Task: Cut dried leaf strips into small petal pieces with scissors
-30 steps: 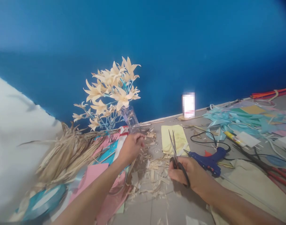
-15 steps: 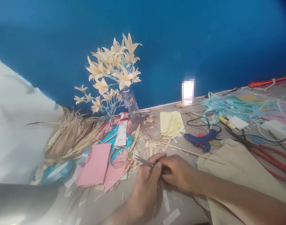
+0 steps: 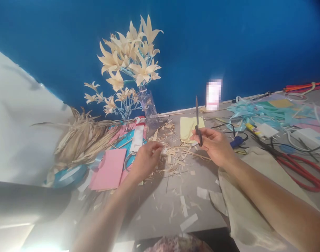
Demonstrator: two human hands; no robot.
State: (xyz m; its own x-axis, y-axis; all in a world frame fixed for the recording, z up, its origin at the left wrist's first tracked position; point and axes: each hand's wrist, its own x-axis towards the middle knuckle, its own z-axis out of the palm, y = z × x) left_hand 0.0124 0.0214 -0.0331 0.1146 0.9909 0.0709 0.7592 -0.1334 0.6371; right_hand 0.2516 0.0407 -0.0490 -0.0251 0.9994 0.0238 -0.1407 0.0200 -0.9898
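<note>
My right hand [image 3: 216, 144] grips a small pair of scissors [image 3: 199, 135] by the dark handles, its blades upright and pointing at the wall. Behind it lies a crumpled yellow paper [image 3: 185, 126], and the blue glue gun [image 3: 236, 142] is mostly hidden. My left hand [image 3: 147, 158] hovers beside a heap of pale husk scraps [image 3: 172, 157], thumb and fingers pinched together. Whatever is between those fingertips, if anything, is too small to name. A silvery tape ring [image 3: 126, 161] and folded pink paper [image 3: 108, 168] lie to the left of this hand.
Cream husk flowers [image 3: 142, 68] stand in a clear plastic bottle [image 3: 149, 113] by the blue wall. Dried husks [image 3: 78, 136] and a blue ribbon roll [image 3: 70, 176] are at left. A beige cloth [image 3: 254, 185], red-handled shears [image 3: 301, 171] and blue ribbons [image 3: 251, 112] lie at right.
My hands were together over the front of the table; they have parted. The right has moved up and right with the scissors, now upright. The left has moved up and left.
</note>
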